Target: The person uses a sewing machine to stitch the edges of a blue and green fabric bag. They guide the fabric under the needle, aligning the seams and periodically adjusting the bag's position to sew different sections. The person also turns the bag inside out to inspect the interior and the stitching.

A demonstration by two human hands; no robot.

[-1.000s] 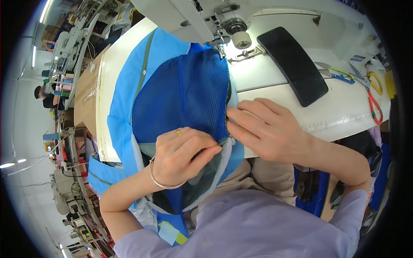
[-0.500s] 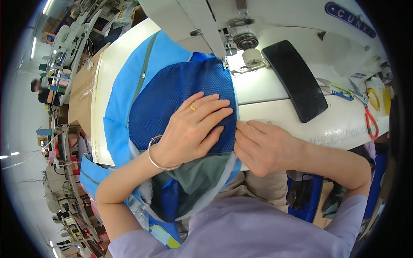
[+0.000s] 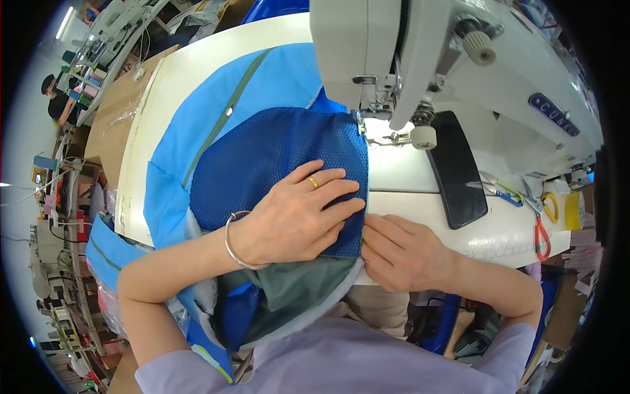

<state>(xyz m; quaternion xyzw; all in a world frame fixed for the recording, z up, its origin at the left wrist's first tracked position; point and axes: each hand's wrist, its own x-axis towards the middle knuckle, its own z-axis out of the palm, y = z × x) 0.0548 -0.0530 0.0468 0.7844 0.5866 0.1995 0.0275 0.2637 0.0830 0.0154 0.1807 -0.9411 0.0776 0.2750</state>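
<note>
Having moved up, left hand is lying spread on blue mesh panel; right hand is pinching its side edge. Panel is sitting at presser foot; keeping layers flush should help.

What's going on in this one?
A person sits at a sewing machine with light-blue fabric and dark-blue mesh spread on the table. The left hand lies flat on the mesh, fingers spread, while the right hand pinches its right edge. The mesh's upper right corner sits by the presser foot; whether the needle is down can't be made out. A black phone lies to the right.
</note>
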